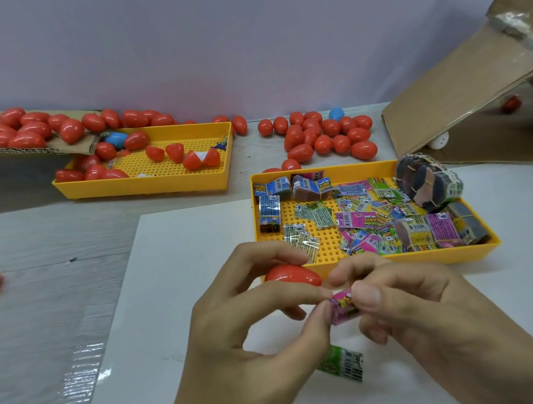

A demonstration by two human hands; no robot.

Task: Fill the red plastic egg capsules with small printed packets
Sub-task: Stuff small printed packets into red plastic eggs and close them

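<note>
Right hand: the right hand (412, 298) pinches a pink packet (343, 306) between thumb and fingertips.
Left hand: the left hand (256, 329) pinches the packet's other end, with a red egg half (292, 276) tucked under its fingers.
Packet feel: looks light, crinkly, slick; best taken by the edges.
Egg feel: probably stiff, smooth shell; hold near the rim.
Spare: green packet (343, 363) lies on the white sheet (182, 261) below the hands.
Supply: packet tray (378, 263) sits at the sheet's far right edge.

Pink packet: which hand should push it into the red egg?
Probably right: the right hand pinches the pink packet, while the left hand holds the red egg half.
</note>
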